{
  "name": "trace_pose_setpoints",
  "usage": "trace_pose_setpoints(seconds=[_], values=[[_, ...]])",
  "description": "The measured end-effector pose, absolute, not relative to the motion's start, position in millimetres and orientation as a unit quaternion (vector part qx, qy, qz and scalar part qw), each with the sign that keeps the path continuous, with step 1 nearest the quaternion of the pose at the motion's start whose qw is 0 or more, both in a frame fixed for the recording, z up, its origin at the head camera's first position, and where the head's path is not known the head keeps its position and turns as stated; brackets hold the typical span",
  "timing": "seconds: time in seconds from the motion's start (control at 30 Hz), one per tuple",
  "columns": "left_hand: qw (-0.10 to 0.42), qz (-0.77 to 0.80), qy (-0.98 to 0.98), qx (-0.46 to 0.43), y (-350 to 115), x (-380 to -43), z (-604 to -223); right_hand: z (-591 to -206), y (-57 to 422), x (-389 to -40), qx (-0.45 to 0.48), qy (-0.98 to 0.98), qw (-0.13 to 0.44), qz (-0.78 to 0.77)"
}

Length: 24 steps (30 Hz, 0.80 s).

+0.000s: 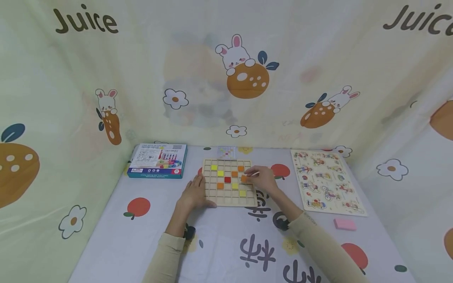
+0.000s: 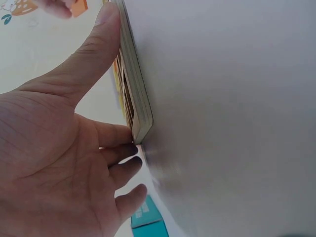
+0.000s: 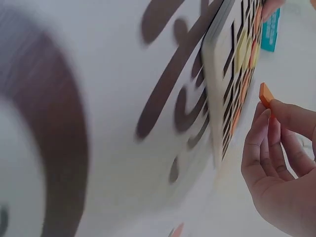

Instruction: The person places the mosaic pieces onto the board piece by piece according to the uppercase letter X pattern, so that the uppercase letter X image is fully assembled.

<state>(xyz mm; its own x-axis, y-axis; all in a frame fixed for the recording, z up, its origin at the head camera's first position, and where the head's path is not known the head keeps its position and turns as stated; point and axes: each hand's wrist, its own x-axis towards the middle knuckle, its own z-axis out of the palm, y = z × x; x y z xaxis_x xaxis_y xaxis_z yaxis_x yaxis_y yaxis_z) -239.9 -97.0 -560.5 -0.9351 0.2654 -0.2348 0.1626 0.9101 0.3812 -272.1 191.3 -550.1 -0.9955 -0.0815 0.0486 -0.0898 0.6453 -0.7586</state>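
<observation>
A wooden grid board (image 1: 230,203) lies on the table, with several yellow tiles (image 1: 235,186), several orange tiles (image 1: 220,186) and one red tile (image 1: 227,179) in its squares. My left hand (image 1: 192,194) rests against the board's left side, fingers along that edge and thumb at the front corner. Over the right part of the grid, my right hand (image 1: 263,180) pinches an orange square tile (image 3: 265,95) between thumb and fingertips. The right wrist view shows this tile held tilted, apart from the board. Behind the board lies a small card (image 1: 226,153) with a coloured pattern.
A teal-edged box (image 1: 157,161) lies at the back left. To the right are a picture board (image 1: 327,182) with small printed figures and a pink block (image 1: 345,224). A printed cloth (image 1: 148,243) covers the table, and a curtain (image 1: 141,70) hangs behind.
</observation>
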Motion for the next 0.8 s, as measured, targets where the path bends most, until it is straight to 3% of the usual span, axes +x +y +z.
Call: trace_pose_setpoints(seconds=[0.8], values=[[0.145,0.181,0.966,0.119,-99,-237,-552,-554,122,-266,0.113,-0.877,-0.044,0.465]])
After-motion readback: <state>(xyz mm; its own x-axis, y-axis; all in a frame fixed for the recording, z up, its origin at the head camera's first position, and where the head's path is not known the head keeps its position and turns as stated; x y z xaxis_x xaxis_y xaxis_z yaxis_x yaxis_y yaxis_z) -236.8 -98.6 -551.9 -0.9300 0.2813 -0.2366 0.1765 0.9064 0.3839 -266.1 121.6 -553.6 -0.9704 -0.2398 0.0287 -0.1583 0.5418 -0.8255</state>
